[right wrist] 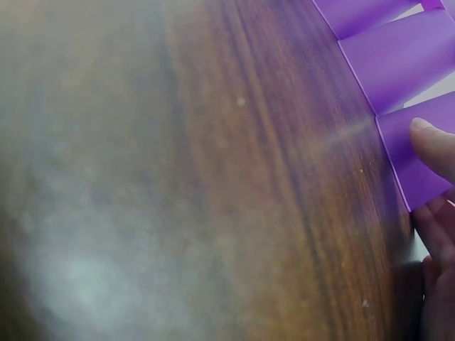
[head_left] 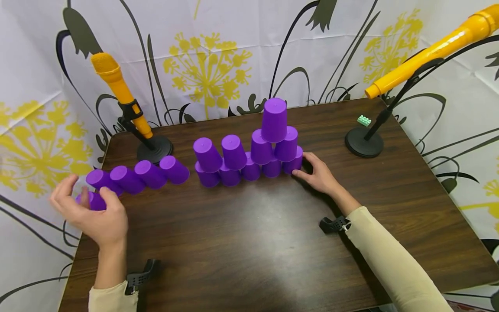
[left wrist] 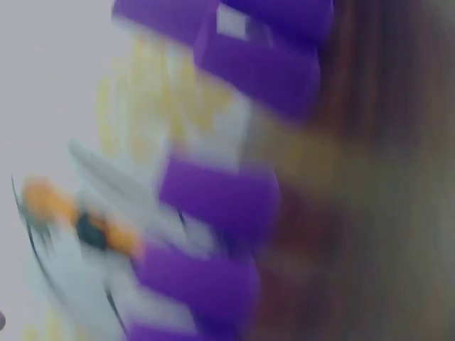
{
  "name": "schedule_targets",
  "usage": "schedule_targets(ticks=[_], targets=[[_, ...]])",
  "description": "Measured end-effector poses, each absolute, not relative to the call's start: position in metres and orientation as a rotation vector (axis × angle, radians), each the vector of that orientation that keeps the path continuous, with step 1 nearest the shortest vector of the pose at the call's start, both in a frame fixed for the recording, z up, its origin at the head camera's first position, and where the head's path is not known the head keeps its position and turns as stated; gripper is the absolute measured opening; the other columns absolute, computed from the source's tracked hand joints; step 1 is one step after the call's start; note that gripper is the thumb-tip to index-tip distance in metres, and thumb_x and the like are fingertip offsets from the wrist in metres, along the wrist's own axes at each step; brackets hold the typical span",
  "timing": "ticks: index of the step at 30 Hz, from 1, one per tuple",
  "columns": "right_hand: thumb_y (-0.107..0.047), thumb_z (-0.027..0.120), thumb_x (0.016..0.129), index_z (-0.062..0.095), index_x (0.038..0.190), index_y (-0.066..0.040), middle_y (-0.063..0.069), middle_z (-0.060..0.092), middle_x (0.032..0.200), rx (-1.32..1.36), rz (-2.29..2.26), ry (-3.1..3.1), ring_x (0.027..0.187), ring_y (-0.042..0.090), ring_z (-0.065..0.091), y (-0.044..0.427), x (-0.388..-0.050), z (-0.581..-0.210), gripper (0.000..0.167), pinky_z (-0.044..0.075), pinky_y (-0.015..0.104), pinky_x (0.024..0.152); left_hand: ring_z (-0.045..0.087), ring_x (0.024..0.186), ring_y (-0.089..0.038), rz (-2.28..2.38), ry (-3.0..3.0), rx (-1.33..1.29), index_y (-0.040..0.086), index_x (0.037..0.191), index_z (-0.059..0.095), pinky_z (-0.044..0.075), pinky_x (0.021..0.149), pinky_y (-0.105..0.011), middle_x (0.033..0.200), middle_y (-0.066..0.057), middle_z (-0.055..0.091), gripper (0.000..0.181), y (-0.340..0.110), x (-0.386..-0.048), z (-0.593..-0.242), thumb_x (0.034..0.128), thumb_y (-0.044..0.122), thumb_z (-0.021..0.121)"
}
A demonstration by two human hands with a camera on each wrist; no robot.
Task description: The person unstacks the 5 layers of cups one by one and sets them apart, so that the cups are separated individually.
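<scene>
Upside-down purple cups form a stack in the head view: a bottom row, a second row of cups (head_left: 234,152) and one top cup (head_left: 274,119) towards the right. My right hand (head_left: 319,175) holds the bottom row's rightmost cup (head_left: 292,163), thumb (right wrist: 435,145) on its near side and fingers beyond. Left of the stack, several tilted purple cups (head_left: 150,174) stand in a slanting line. At its far left, my blurred left hand (head_left: 95,212) spreads thumb and fingers before another cup (head_left: 92,201); contact is unclear. The left wrist view is blurred.
Behind the left cups stands an orange microphone (head_left: 122,93) on a black base (head_left: 155,149). A yellow microphone (head_left: 432,54) on a stand (head_left: 364,142) and a small green block (head_left: 364,120) are at the right. Patterned cloth (head_left: 241,52) hangs behind the table (head_left: 241,242).
</scene>
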State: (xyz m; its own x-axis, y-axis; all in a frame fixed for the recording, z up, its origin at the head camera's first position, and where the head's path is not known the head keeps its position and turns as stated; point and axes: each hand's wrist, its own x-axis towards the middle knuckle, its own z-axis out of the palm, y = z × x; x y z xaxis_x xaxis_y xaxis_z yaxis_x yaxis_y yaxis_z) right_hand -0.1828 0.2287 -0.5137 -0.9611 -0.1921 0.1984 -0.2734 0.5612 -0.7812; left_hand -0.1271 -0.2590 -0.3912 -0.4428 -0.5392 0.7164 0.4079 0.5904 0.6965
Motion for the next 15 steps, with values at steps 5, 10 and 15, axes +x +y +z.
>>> schedule_targets(ticks=[5, 10, 15], targets=[[-0.023, 0.076, 0.087, 0.053, 0.137, -0.004, 0.013, 0.055, 0.135, 0.404, 1.377, -2.700, 0.129, 0.030, 0.047, 0.229, -0.183, -0.512, 0.059, 0.033, 0.048, 0.109, 0.053, 0.110, -0.034, -1.161, -1.705, -0.306, -0.008, 0.106, 0.065, 0.049, 0.093, -0.037, 0.114, -0.016, 0.060, 0.032, -0.175, -0.131, -0.345, 0.0770, 0.006, 0.062], [-0.024, 0.076, 0.087, 0.053, 0.137, -0.004, 0.013, 0.055, 0.135, 0.400, 1.379, -2.708, 0.129, 0.030, 0.047, 0.229, -0.183, -0.512, 0.059, 0.033, 0.048, 0.109, 0.051, 0.119, -0.032, -1.112, -1.905, -0.705, -0.002, 0.120, 0.064, 0.042, 0.093, -0.039, 0.125, -0.021, 0.058, 0.039, -0.117, -0.147, -0.340, 0.0829, 0.011, 0.062], [-0.024, 0.076, 0.087, 0.053, 0.136, -0.004, 0.014, 0.055, 0.134, 0.401, 1.388, -2.711, 0.129, 0.030, 0.047, 0.229, -0.183, -0.512, 0.058, 0.034, 0.048, 0.109, 0.044, 0.131, -0.023, -1.107, -2.093, -0.901, 0.008, 0.139, 0.052, 0.045, 0.095, -0.041, 0.141, -0.013, 0.047, 0.059, -0.074, -0.167, -0.343, 0.0829, 0.007, 0.068]])
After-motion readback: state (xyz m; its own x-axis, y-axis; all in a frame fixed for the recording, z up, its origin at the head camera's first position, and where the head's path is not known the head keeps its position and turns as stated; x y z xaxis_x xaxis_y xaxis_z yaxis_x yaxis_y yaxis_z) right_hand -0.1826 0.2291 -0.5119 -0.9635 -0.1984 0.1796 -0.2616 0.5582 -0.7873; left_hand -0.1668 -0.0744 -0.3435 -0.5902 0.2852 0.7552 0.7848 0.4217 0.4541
